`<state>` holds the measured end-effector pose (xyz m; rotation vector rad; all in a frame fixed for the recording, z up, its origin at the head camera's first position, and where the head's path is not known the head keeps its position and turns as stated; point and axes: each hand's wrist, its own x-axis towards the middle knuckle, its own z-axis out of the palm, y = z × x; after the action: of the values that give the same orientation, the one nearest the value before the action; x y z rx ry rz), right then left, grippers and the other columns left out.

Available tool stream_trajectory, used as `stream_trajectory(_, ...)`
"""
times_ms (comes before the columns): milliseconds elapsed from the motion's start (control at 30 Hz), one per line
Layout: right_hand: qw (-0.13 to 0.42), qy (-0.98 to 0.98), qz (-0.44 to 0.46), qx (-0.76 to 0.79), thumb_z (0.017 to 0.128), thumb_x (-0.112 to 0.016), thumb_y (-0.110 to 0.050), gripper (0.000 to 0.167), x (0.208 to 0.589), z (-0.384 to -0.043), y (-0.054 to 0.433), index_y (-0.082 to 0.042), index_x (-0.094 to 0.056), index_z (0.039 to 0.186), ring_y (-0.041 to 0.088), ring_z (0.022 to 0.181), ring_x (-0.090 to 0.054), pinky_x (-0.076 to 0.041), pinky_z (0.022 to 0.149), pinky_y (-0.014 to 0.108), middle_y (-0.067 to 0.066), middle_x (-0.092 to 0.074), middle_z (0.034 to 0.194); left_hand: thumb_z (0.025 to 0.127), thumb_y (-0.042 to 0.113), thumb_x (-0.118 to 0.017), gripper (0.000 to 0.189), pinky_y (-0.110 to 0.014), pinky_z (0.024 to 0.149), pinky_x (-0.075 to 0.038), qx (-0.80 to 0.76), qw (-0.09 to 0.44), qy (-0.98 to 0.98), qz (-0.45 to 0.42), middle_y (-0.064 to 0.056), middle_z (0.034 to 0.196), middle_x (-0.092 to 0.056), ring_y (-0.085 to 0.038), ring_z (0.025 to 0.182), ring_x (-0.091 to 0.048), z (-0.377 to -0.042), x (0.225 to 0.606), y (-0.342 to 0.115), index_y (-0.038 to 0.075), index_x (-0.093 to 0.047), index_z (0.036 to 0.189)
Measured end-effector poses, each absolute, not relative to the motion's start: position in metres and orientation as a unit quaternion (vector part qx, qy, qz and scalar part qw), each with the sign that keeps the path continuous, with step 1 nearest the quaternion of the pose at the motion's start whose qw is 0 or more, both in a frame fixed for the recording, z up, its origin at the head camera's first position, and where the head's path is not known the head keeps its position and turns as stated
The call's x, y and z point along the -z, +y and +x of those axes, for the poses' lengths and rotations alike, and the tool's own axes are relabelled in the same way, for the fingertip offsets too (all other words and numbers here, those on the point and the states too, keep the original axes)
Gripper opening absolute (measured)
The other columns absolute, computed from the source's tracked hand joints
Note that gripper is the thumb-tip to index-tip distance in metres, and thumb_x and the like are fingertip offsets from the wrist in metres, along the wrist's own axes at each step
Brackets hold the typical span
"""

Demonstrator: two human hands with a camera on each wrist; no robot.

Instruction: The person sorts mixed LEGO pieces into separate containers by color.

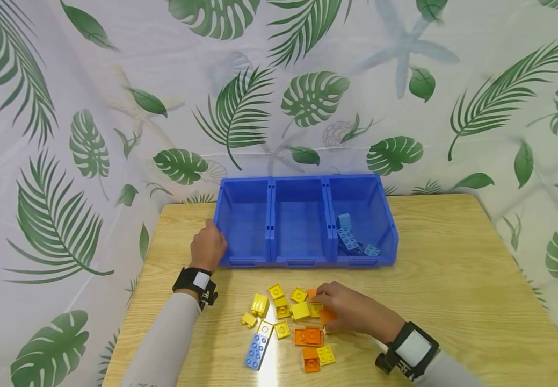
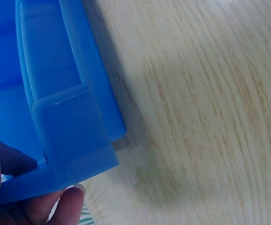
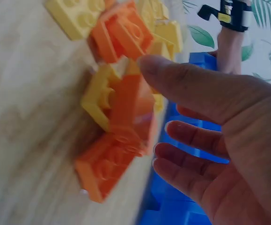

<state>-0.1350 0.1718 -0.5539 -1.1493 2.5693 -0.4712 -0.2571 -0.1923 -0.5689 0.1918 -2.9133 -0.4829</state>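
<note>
My left hand [image 1: 208, 246] grips the left wall of the blue three-compartment bin [image 1: 245, 263]. In the left wrist view, the thumb [image 2: 13, 159] lies inside the rim and the fingers are outside. My right hand [image 1: 348, 309] is over the right side of the loose toy bricks. An orange brick [image 3: 133, 105] is just at its fingertips, leaning among other bricks. The thumb [image 3: 172, 75] reaches its top, while the other fingers are loosely bent and spread beside it. Near it lie a yellow brick [image 3: 98, 98] and another orange brick [image 3: 107, 164].
Several yellow bricks [image 1: 300, 310] lie on the wooden table [image 1: 453, 279], with a blue brick [image 1: 256, 352] at the near left. More orange bricks [image 1: 309, 336] are at the near right. Blue bricks [image 1: 348, 238] lie in the bin's right compartment. A leaf-patterned cloth [image 1: 308, 134] hangs behind.
</note>
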Motion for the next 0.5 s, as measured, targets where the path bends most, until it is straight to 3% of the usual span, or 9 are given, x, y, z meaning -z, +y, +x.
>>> stream_trajectory(167,0.158,0.897,-0.392,0.132,0.083,-0.087,-0.026,0.048,0.557,-0.128,0.168,-0.01,-0.071,0.126,0.014,0.102,-0.058,-0.057,0.091,0.031,0.005,-0.066,0.12,0.098,0.017,-0.06,0.026,-0.058,0.066,-0.057,0.161,0.088,-0.981,0.068,-0.031,0.09,-0.073,-0.049,0.08,-0.073,-0.258,0.568,-0.193,-0.005,-0.055,0.109)
stream_trajectory(500,0.139,0.892,-0.418,0.105,0.084,-0.086,-0.021,0.031,0.56,-0.123,0.164,-0.012,-0.074,0.112,0.009,0.089,-0.055,-0.054,0.081,0.027,0.0,-0.067,0.103,0.098,0.018,-0.06,0.027,-0.058,0.067,-0.057,0.168,0.079,-0.98,0.072,-0.03,0.092,-0.074,-0.048,0.081,-0.073,-0.258,0.571,-0.193,-0.005,-0.055,0.113)
